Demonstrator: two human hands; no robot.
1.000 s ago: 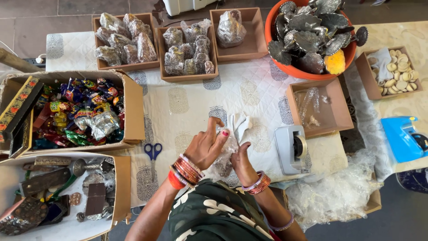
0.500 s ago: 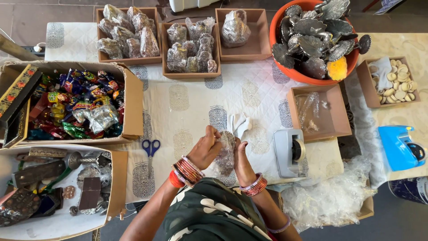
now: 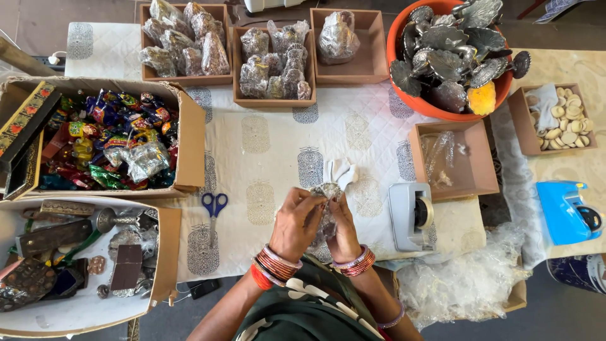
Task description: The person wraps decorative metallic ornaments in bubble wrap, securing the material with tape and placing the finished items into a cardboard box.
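Both my hands meet over the white patterned cloth [image 3: 271,151] in front of me. My left hand [image 3: 295,222] and my right hand [image 3: 344,226] together pinch a small clear cellophane-wrapped packet [image 3: 326,191] with something silvery inside. The packet's twisted white top [image 3: 339,172] sticks up past my fingers. Bangles ring both wrists. Blue-handled scissors [image 3: 214,206] lie on the cloth just left of my left hand. A grey tape dispenser [image 3: 411,216] stands just right of my right hand.
Three brown trays of wrapped packets [image 3: 273,60] line the far edge. An orange tub [image 3: 442,104] holds silvery leaf-shaped dishes. On the left sit a carton of bright foil sweets [image 3: 113,142] and a box of metal items [image 3: 76,252]. Loose cellophane [image 3: 464,284] lies at right.
My hands have closed in tighter around the packet and shifted slightly; the packet's top is gathered more upright. Everything else on the table stays put.
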